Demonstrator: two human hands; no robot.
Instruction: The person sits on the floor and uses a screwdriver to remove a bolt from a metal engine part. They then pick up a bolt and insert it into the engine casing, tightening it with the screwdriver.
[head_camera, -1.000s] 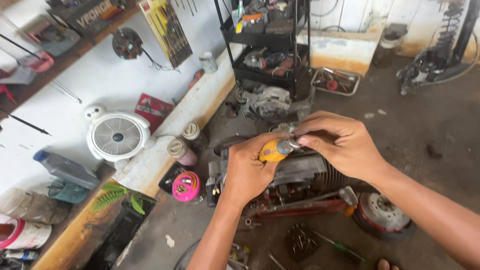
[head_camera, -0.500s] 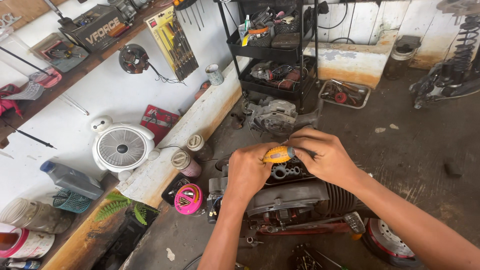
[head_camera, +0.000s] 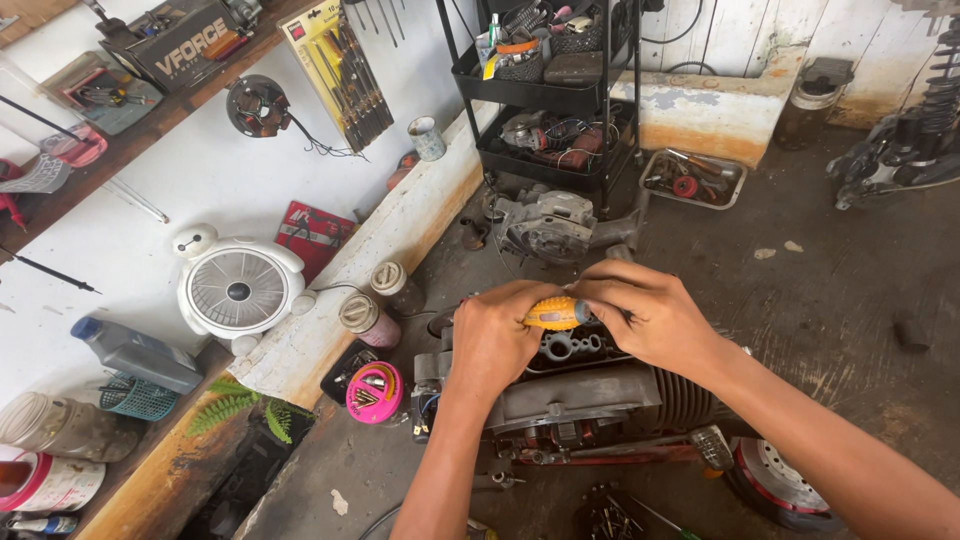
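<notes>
Both hands meet over a grey motorcycle engine (head_camera: 590, 395) that lies on the workshop floor. My left hand (head_camera: 492, 340) is closed around the yellow and orange handle of a screwdriver (head_camera: 556, 313). My right hand (head_camera: 645, 312) grips the same tool at its other end, fingers curled over it. The screwdriver lies roughly level just above the engine's open top, where metal parts (head_camera: 572, 346) show. The tool's shaft and tip are hidden under my right hand.
A second engine part (head_camera: 545, 228) lies beyond the hands, before a black tool cart (head_camera: 560, 90). A metal tray of parts (head_camera: 692, 178) sits on the floor. A pink round box (head_camera: 373, 392), two capped jars (head_camera: 370, 320) and a white fan (head_camera: 238, 290) line the left ledge.
The view has shifted, so the hands and engine now sit higher in the frame. Both hands stay on the screwdriver above the engine; the grip looks the same.
</notes>
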